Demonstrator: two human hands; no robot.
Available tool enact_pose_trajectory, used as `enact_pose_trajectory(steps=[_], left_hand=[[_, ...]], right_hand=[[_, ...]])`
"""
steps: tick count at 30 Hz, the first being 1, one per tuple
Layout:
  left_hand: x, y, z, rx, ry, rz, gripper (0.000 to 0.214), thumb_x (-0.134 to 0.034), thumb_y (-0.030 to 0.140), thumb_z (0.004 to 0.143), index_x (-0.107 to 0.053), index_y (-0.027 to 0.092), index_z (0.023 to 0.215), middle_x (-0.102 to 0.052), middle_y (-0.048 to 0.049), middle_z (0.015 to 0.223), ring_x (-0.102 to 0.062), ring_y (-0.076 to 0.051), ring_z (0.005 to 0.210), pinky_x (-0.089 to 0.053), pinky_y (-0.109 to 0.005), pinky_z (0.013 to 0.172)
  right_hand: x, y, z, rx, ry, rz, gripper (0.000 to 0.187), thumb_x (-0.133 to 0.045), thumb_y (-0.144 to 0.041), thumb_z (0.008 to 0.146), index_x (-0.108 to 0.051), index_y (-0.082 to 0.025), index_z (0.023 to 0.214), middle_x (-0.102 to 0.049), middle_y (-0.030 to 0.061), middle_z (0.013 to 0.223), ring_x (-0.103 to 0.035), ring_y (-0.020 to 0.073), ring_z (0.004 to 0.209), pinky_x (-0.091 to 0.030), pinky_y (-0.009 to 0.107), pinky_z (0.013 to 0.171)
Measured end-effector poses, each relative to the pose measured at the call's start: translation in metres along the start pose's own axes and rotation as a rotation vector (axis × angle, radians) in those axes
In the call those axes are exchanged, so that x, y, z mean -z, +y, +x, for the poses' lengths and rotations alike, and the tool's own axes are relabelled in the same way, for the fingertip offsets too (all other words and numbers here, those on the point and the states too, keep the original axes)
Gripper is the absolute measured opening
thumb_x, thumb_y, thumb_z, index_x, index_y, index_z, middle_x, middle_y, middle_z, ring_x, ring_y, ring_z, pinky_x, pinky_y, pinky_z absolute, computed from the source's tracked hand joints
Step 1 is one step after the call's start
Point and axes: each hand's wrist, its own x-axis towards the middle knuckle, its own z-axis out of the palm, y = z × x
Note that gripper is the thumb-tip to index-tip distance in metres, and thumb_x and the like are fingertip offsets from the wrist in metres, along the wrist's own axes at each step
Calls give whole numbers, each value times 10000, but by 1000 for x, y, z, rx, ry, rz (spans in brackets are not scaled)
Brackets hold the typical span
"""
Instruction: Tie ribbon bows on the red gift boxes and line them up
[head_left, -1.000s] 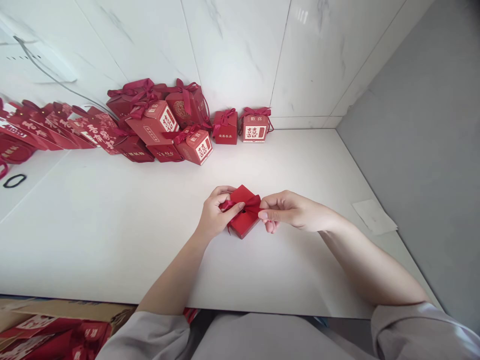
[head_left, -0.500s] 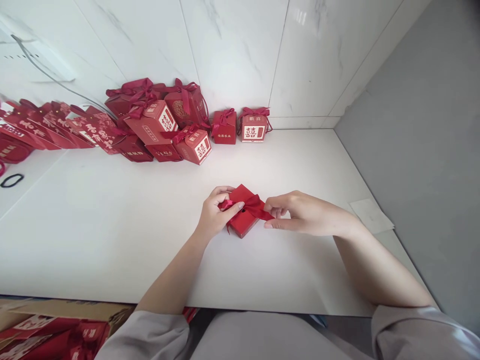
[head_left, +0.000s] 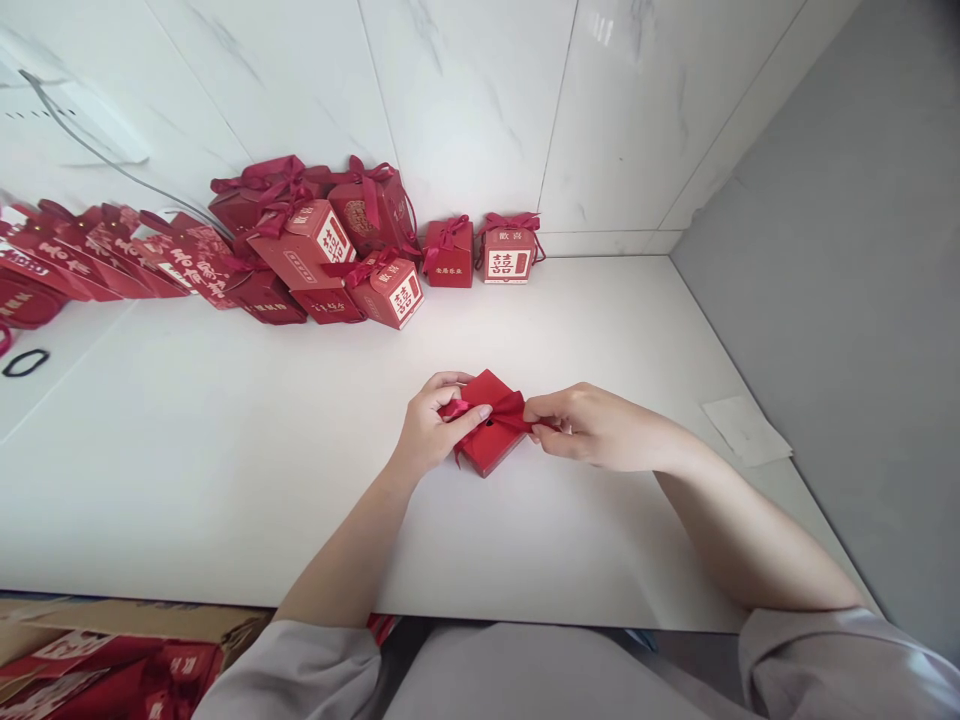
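Two hands are being used at frame centre: a red box [head_left: 487,445] is being steadied by the left hand [head_left: 435,430], its ribbon [head_left: 508,412] being pinched by the right hand [head_left: 592,425].

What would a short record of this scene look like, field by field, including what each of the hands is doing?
Surface: white table against a marbled wall
Left hand: grips the small red box, forefinger on the knot of the red ribbon
Right hand: pinches one end of the red ribbon, beside the box
Behind: pile of red gift boxes with bows; pair of boxes standing apart to its right
Right edge: white paper slip
Left edge: black ring
Below table: cardboard carton with red packaging
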Motion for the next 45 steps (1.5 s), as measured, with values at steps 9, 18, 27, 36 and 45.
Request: enact_pose_trajectory(steps=[9, 18, 27, 36, 45], left_hand=[[0, 0, 0, 35, -60, -82, 453, -755, 429, 793, -453, 177, 569, -617, -103, 1229, -631, -251, 1058, -522, -374, 902], [5, -1, 1, 106, -152, -303, 391, -606, 511, 897, -676, 176, 707, -619, -97, 1263, -626, -271, 1091, -528, -374, 909], [6, 2, 1, 88, -154, -259, 413, -621, 475, 897, -569, 174, 618, -631, -95, 1221, -618, -263, 1075, -515, -372, 885], [7, 2, 2, 71, -152, -238, 432, -633, 471, 891, -523, 175, 596, -633, -95, 1203, -614, -255, 1037, -499, -363, 834], [5, 1, 4, 57, -142, -213, 436, -640, 476, 886, -527, 176, 590, -644, -94, 1205, -616, -265, 1067, -504, -357, 839]], right_hand=[[10, 0, -6, -212, -179, -48, 227, -481, -295, 916, -601, -221, 738, -681, 11, 729, -500, 142, 531, -327, 283, 513], [29, 14, -24, -205, 28, -111, 200, -505, -357, 932, -677, -257, 924, -728, 29, 873, -634, 199, 699, -441, 312, 606], [19, 3, -13, 219, 336, 300, 130, -619, -324, 928, -692, -226, 883, -719, 46, 863, -652, 184, 774, -526, 342, 745], [-1, 0, -14, 512, 445, 757, 284, -737, -475, 832, -594, -274, 691, -590, -5, 580, -520, 136, 487, -414, 284, 448], [4, 18, -16, 290, 201, 584, 697, -570, -966, 523, -548, -269, 526, -553, -1, 517, -491, 109, 504, -400, 285, 498]])
